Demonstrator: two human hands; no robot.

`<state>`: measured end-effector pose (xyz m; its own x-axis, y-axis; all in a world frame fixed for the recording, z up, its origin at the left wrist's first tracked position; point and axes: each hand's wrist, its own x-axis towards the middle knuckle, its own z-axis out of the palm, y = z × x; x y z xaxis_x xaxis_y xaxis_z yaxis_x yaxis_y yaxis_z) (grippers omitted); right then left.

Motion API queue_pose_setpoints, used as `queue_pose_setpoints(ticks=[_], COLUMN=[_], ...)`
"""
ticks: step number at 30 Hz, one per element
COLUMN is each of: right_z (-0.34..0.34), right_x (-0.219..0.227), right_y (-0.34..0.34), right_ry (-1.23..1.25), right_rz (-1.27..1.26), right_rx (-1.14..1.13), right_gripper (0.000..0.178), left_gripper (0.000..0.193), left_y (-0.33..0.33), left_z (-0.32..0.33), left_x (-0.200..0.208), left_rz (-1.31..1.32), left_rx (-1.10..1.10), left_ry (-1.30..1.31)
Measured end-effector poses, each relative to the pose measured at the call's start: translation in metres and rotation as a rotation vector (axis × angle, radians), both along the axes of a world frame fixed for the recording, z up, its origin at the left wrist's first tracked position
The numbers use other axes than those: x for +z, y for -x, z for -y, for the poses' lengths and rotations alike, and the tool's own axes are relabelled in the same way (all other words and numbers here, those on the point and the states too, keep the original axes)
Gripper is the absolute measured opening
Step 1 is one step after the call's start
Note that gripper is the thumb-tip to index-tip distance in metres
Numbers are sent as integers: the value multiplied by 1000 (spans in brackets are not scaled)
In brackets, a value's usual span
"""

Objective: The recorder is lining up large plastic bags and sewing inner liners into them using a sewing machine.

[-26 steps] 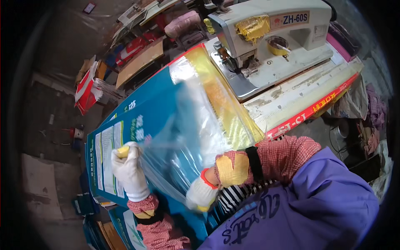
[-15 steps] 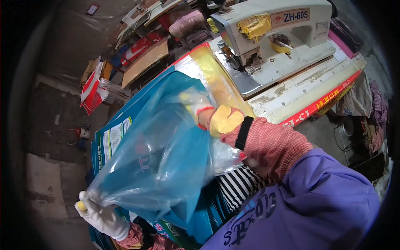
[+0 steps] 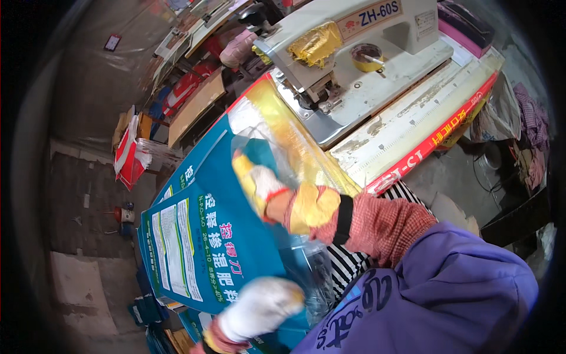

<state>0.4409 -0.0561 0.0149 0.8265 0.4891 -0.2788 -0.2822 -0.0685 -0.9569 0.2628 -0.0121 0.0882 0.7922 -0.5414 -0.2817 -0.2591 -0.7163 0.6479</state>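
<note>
A blue-green printed woven sack (image 3: pixel 177 248) lies flat over a stack of like sacks in front of me. My right hand (image 3: pixel 259 186), in a white glove with yellow-wrapped fingers, rests at the sack's upper right edge, fingers stretched out. Crumpled clear plastic film (image 3: pixel 318 268) shows beside and below it, against striped cloth at my lap. My left hand (image 3: pixel 262 307), in a white glove, is over the sack's lower part, near its right edge. It is smeared by motion, so its fingers and anything in them cannot be made out.
A pale industrial sewing machine (image 3: pixel 365 65) stands on a worn table at upper right, holding a yellow tape roll (image 3: pixel 367 58). A red-edged strip (image 3: pixel 433 135) runs along the table front. Far left are a wooden board (image 3: pixel 197 109) and red-and-white sacks (image 3: pixel 131 156).
The clear film that was stretched across the sack has come down to the right, uncovering the print. My left hand has moved right from the lower left; my right hand has shifted slightly left and down.
</note>
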Motion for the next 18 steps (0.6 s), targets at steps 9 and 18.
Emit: queue_pose_setpoints(ticks=[9, 18], right_z=[-11, 6], right_x=[-19, -38], right_y=[22, 52], right_ry=[99, -153], right_rz=[966, 204], right_rx=[239, 545], right_gripper=[28, 60], left_gripper=[34, 51], left_y=[-200, -190], left_z=[-2, -40], left_x=[11, 19], left_rz=[1006, 710], left_rx=[98, 208], left_ry=[-1081, -1173])
